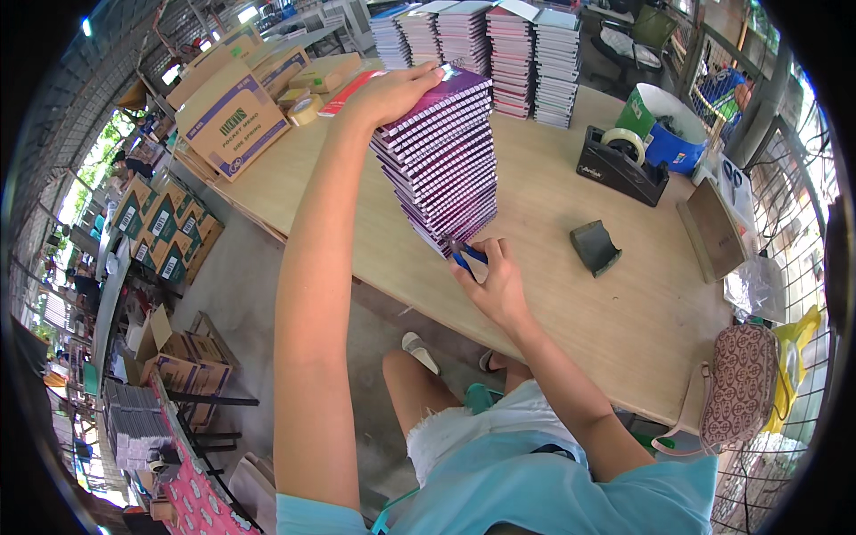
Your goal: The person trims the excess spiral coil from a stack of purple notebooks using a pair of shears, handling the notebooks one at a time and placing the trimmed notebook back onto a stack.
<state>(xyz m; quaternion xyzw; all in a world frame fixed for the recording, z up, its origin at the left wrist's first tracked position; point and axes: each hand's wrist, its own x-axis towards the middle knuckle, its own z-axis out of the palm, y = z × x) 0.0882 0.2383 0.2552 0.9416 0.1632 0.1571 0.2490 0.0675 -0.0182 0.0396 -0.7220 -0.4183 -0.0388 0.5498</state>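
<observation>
A tall stack of purple-covered spiral notebooks [446, 160] stands on the wooden table [544, 223], its bound edges facing me. Across the top cover lies my left hand [403, 93], fingers stretched flat toward the right. My right hand [499, 287] is closed around blue-handled pliers [464, 254]. Their jaws meet the wire binding at the lowest notebooks of the stack, and the tips are too small to make out clearly.
Taller notebook stacks [513, 58] line the table's back. At right are a black tape dispenser [622, 169], a dark green block [596, 248], a blue-green container [675, 147] and a patterned bag [740, 383]. Cardboard boxes [234, 125] stand at the left end.
</observation>
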